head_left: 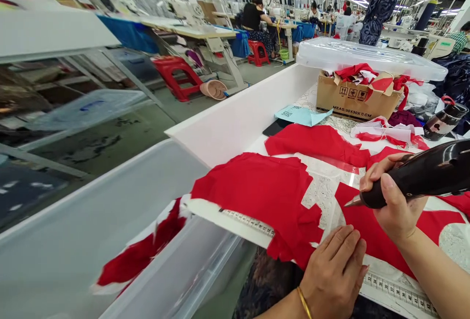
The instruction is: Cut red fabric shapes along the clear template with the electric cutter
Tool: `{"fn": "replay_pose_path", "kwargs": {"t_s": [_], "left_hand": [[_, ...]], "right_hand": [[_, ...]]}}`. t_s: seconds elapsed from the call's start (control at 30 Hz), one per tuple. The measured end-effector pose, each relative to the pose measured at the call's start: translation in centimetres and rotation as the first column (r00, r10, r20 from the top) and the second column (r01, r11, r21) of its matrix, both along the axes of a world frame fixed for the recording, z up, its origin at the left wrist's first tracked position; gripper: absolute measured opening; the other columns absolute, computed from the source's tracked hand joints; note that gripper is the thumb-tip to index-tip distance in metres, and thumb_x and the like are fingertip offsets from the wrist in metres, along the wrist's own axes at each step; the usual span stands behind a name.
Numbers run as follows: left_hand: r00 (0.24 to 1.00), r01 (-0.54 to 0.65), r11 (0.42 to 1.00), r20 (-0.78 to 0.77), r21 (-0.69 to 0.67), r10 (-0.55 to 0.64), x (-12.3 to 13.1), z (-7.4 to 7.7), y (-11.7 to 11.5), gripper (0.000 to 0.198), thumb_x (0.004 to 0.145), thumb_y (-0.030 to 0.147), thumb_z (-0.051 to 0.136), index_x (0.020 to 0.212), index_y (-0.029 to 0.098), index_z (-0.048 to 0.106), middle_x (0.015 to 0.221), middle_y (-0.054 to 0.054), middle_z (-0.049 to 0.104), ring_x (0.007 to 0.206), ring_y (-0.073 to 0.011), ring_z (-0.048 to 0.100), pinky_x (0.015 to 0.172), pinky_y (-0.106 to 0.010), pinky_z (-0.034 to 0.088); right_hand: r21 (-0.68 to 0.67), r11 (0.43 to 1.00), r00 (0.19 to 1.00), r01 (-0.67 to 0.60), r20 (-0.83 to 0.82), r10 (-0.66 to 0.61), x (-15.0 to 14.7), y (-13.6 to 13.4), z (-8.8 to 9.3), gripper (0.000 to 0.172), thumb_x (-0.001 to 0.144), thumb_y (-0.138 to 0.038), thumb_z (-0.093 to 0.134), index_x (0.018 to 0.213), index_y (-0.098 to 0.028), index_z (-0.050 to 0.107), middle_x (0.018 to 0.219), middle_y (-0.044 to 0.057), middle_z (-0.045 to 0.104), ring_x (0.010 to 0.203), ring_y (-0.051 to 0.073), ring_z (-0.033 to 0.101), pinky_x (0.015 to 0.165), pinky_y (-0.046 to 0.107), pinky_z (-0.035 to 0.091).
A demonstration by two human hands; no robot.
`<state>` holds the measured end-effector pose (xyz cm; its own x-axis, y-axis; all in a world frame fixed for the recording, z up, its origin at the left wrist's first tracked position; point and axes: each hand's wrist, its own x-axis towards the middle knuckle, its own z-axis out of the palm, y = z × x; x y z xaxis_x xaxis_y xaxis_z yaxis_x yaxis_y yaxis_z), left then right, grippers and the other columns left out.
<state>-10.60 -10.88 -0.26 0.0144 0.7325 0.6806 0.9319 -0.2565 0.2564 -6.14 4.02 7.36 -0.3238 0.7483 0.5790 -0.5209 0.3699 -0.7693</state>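
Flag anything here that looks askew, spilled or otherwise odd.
The pinkish basket on the floor beside the red stool looks tipped over, its mouth facing sideways rather than up. Nearer, a red fabric piece droops past the table edge, covering part of the measuring tape.

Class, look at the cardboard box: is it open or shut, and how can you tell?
Open: red scraps heap above the rim of the cardboard box.
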Motion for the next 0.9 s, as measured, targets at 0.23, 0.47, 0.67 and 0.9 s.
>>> {"fn": "replay_pose_path", "kwargs": {"t_s": [0.23, 0.47, 0.67, 0.9], "left_hand": [[0.998, 0.006, 1.000, 0.070, 0.017, -0.007, -0.1, -0.1, -0.5, 0.030, 0.106, 0.017, 0.043, 0.112, 0.005, 0.069, 0.104, -0.016, 0.077, 0.105, -0.0255, 0.074, 0.094, -0.039, 0.065], [0.994, -0.007, 0.999, 0.105, 0.049, 0.002, 0.2, -0.4, -0.5, 0.028, 0.104, 0.017, 0.044, 0.112, 0.005, 0.069, 0.102, -0.016, 0.076, 0.104, -0.0253, 0.073, 0.094, -0.039, 0.064], [0.991, 0.012, 0.999, 0.135, 0.053, -0.019, 0.1, -1.0, -0.8, 0.026, 0.102, 0.016, 0.046, 0.115, 0.007, 0.067, 0.100, -0.016, 0.076, 0.101, -0.0257, 0.073, 0.088, -0.039, 0.065], [0.987, 0.014, 0.997, 0.157, 0.078, -0.026, 0.1, -0.5, -0.6, 0.025, 0.102, 0.015, 0.045, 0.112, 0.007, 0.066, 0.094, -0.015, 0.074, 0.094, -0.0250, 0.072, 0.083, -0.039, 0.065]], "right_hand": [[0.007, 1.000, 1.000, 0.003, -0.022, -0.003, 0.0, -0.3, -0.4, 0.018, 0.091, -0.030, 0.071, 0.102, -0.026, 0.058, 0.072, -0.006, 0.061, 0.054, 0.011, 0.059, 0.053, 0.027, 0.055], [0.012, 1.000, 1.000, -0.018, 0.018, 0.018, 0.5, -0.7, -0.1, 0.014, 0.092, -0.029, 0.069, 0.101, -0.027, 0.058, 0.070, -0.006, 0.059, 0.055, 0.013, 0.059, 0.054, 0.029, 0.055], [-0.054, 0.994, 0.995, -0.096, 0.011, 0.097, 2.3, -2.0, 0.6, 0.021, 0.091, -0.030, 0.073, 0.107, -0.026, 0.060, 0.076, -0.005, 0.059, 0.056, 0.011, 0.059, 0.050, 0.026, 0.054], [-0.019, 0.993, 0.992, -0.116, 0.050, 0.117, 3.1, -2.4, 0.5, 0.017, 0.093, -0.028, 0.071, 0.100, -0.026, 0.056, 0.079, -0.005, 0.059, 0.056, 0.011, 0.061, 0.052, 0.028, 0.056]]}}
